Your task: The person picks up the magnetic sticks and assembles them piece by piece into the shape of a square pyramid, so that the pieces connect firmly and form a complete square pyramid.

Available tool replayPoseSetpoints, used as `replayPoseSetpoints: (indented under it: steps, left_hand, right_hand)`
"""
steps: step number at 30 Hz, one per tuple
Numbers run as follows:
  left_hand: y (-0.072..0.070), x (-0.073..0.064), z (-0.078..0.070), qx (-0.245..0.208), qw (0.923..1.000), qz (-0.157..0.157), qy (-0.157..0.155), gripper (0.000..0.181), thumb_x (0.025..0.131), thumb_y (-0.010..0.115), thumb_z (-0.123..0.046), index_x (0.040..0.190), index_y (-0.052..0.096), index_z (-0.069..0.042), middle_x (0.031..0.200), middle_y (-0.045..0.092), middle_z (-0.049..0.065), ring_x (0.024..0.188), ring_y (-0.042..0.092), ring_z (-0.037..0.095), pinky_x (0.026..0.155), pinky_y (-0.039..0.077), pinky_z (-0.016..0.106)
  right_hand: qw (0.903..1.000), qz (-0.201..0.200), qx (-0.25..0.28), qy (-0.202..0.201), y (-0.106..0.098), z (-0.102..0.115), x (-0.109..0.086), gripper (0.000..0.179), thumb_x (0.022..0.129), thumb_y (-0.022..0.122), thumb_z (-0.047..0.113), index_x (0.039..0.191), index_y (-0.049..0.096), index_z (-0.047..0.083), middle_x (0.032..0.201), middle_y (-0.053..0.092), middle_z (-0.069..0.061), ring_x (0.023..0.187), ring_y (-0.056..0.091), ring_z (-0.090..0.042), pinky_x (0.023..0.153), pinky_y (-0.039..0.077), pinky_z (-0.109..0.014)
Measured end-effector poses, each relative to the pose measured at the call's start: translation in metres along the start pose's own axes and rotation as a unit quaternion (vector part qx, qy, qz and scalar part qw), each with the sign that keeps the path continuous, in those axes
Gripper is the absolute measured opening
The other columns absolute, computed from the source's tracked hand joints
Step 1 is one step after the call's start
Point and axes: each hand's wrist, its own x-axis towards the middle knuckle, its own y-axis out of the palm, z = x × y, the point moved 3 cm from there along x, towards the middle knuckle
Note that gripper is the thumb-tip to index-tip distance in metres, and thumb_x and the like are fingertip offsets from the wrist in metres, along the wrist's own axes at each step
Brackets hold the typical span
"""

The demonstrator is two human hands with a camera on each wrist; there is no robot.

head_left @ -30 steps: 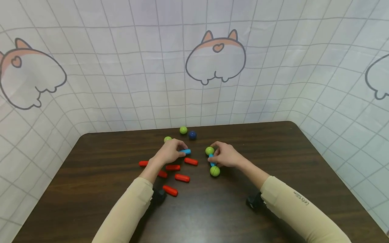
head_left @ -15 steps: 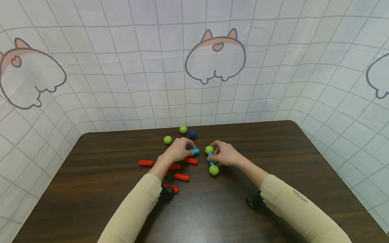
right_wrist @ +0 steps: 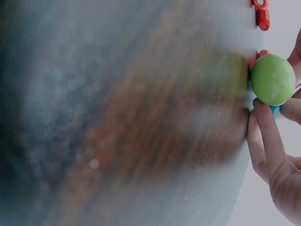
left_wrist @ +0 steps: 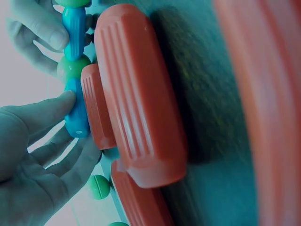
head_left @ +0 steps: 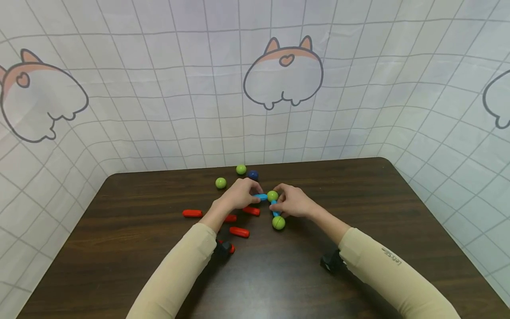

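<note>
My left hand (head_left: 239,195) pinches a short blue ridged rod (left_wrist: 77,113) between thumb and fingers. The rod's far end meets a green ball (head_left: 272,196). My right hand (head_left: 295,202) grips a second blue rod (head_left: 275,209), which runs between that ball and another green ball (head_left: 278,223) nearer the person. In the left wrist view, the two rods line up on either side of the shared green ball (left_wrist: 73,68). The right wrist view has a green ball (right_wrist: 273,80) at the fingertips, hiding most of the blue rod behind it.
Several red ridged rods, such as one red rod (head_left: 239,232), lie around and under the left forearm on the dark wooden table (head_left: 338,186). Behind the left hand are a dark blue ball (head_left: 253,175) and two loose green balls, one green ball (head_left: 241,169) near the back edge.
My left hand has moved right with its blue rod, from apart to against the far green ball. The right hand's piece has shifted slightly left, its far end tilting left.
</note>
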Motion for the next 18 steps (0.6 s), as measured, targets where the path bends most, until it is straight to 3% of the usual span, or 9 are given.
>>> replayPoseSetpoints:
  steps: [12, 18]
  left_hand:
    - [-0.004, -0.002, -0.001, 0.001, 1.0, 0.004, 0.001, 0.022, 0.096, 0.074, -0.009, 0.117, 0.073, -0.005, 0.119, 0.07, 0.008, 0.112, 0.064, 0.026, 0.097, 0.051, 0.042]
    - [-0.014, -0.007, 0.01, -0.001, 0.9996, -0.027, -0.001, 0.023, 0.098, 0.071, -0.015, 0.118, 0.073, -0.004, 0.108, 0.072, 0.007, 0.102, 0.067, 0.024, 0.09, 0.054, 0.04]
  right_hand:
    - [1.0, -0.001, 0.005, 0.0, 0.0, 0.0, 0.001, 0.061, 0.095, 0.074, 0.011, 0.144, 0.043, -0.007, 0.095, 0.066, -0.012, 0.074, 0.07, -0.022, 0.069, 0.061, -0.036]
    - [1.0, -0.003, -0.005, 0.003, -0.001, 0.001, -0.001, 0.061, 0.095, 0.074, 0.012, 0.144, 0.044, -0.006, 0.096, 0.066, -0.012, 0.073, 0.071, -0.022, 0.07, 0.061, -0.036]
